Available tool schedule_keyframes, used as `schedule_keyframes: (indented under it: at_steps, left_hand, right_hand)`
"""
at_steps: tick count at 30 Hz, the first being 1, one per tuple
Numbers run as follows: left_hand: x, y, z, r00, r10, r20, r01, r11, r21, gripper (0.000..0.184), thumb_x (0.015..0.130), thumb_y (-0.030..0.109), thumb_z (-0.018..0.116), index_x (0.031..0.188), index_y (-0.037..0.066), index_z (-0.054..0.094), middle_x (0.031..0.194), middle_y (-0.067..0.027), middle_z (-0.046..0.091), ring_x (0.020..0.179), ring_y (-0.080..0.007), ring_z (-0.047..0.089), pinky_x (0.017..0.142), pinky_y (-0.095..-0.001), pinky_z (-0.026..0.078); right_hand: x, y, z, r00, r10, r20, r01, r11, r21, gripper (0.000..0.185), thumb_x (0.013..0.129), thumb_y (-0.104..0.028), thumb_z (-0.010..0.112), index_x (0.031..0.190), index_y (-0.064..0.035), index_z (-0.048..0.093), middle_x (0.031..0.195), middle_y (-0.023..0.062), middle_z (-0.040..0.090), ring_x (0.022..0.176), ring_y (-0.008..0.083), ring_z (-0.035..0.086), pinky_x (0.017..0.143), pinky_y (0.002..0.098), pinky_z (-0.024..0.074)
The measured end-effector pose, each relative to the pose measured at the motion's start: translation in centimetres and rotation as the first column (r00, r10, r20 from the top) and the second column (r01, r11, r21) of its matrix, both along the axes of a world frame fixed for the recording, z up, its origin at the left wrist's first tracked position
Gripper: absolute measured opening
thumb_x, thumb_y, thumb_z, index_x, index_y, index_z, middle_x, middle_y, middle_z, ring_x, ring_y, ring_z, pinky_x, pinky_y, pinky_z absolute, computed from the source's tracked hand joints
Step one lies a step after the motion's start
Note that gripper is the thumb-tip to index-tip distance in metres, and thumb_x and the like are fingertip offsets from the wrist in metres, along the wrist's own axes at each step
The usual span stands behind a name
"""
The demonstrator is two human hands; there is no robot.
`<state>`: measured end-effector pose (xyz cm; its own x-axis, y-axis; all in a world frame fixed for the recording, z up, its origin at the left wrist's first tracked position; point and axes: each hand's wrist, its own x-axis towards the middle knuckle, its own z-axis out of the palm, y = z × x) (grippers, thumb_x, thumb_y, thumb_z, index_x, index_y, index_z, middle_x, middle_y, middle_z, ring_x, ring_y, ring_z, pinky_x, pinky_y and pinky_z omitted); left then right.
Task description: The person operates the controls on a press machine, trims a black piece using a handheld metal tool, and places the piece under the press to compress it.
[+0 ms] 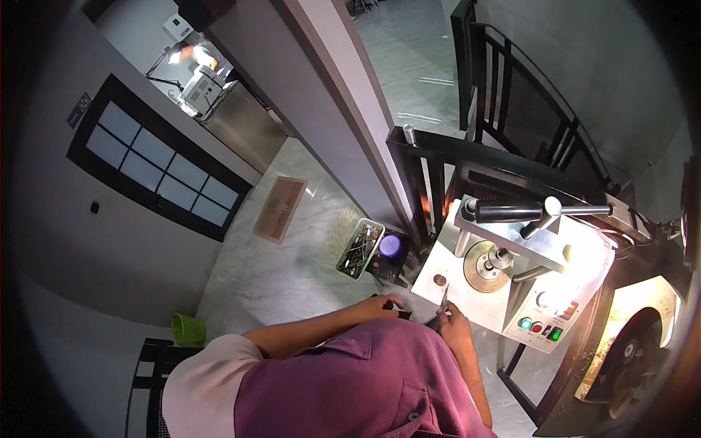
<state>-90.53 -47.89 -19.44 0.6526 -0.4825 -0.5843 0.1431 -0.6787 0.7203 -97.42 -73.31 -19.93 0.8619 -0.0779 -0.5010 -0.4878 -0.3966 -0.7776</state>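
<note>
My right hand [454,323] is closed around a thin pointed metal tool [445,295], its tip up by the front edge of the white machine [476,301]. To its left, my left hand [385,305] has bent fingers near a small dark item [398,313] too small to name. On the machine's white top lie a small brown disc [439,279] and a larger round metal plate [488,267] under a spindle. A black-handled lever [510,212] crosses above.
A green-rimmed tray [360,249] of metal tools and a purple-lidded jar [389,245] stand left of the machine. A grinding wheel [629,352] is at the right. Black railings [504,162] rise behind. A person [207,55] works in the far room.
</note>
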Motion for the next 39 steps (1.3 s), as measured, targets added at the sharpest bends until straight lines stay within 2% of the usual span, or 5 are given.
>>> schedule_keyframes:
  at_steps: [5, 13, 17, 19, 39]
  left_hand:
    - [2.1, 1.1, 1.4, 0.923, -0.324, -0.207, 0.379, 0.861, 0.339, 0.037, 0.086, 0.031, 0.063, 0.117, 0.01, 0.065, 0.116, -0.0174, 0.067, 0.108, -0.0357, 0.063, 0.09, -0.0418, 0.048]
    - [3.3, -3.7, 1.9, 0.645, 0.054, 0.762, 0.02, 0.996, -0.087, 0.044, 0.08, 0.001, 0.06, 0.122, 0.006, 0.048, 0.107, -0.0185, 0.061, 0.098, -0.0368, 0.062, 0.088, -0.0421, 0.049]
    - [4.8, -4.9, 0.4, 0.836, 0.199, 0.511, -0.184, 0.98, -0.081, 0.015, 0.085, 0.007, 0.053, 0.094, 0.007, 0.065, 0.079, -0.0072, 0.063, 0.07, -0.0158, 0.058, 0.068, -0.0293, 0.046]
    - [5.4, -6.1, 1.5, 0.826, 0.129, 0.548, -0.194, 0.979, 0.063, 0.015, 0.086, 0.014, 0.051, 0.082, 0.01, 0.065, 0.084, -0.0117, 0.065, 0.08, -0.0305, 0.065, 0.076, -0.04, 0.049]
    - [3.7, -9.3, -0.4, 0.879, 0.234, 0.415, -0.147, 0.962, -0.231, 0.03, 0.084, 0.012, 0.077, 0.111, 0.005, 0.066, 0.101, -0.0089, 0.067, 0.088, -0.016, 0.065, 0.079, -0.0293, 0.051]
  right_hand:
    - [-0.4, 0.1, -1.0, 1.0, 0.017, 0.022, -0.016, 0.999, -0.048, 0.038, 0.096, -0.031, 0.056, 0.124, -0.0053, 0.058, 0.09, 0.0212, 0.071, 0.088, 0.0386, 0.069, 0.08, 0.0449, 0.0516]
    - [-0.5, 0.4, -2.7, 0.996, 0.086, -0.016, -0.087, 0.989, -0.12, 0.049, 0.095, -0.034, 0.053, 0.13, -0.0002, 0.055, 0.102, 0.0307, 0.067, 0.1, 0.0464, 0.063, 0.091, 0.0506, 0.0483]
    - [-1.3, 0.5, -2.5, 0.995, 0.039, 0.093, -0.028, 0.992, -0.12, 0.037, 0.097, -0.032, 0.05, 0.122, -0.0038, 0.054, 0.096, 0.0266, 0.068, 0.093, 0.0464, 0.064, 0.082, 0.0547, 0.0495]
    - [-1.0, 0.4, -2.0, 0.999, 0.038, 0.024, -0.036, 0.995, -0.089, 0.034, 0.097, -0.03, 0.051, 0.117, -0.0035, 0.056, 0.095, 0.0261, 0.068, 0.093, 0.0459, 0.064, 0.082, 0.055, 0.0492]
    - [-1.3, 1.7, -1.0, 0.992, -0.034, 0.123, 0.04, 0.998, -0.049, 0.03, 0.096, -0.027, 0.051, 0.109, 0.0003, 0.055, 0.091, 0.0271, 0.067, 0.091, 0.0461, 0.065, 0.082, 0.0551, 0.0492]
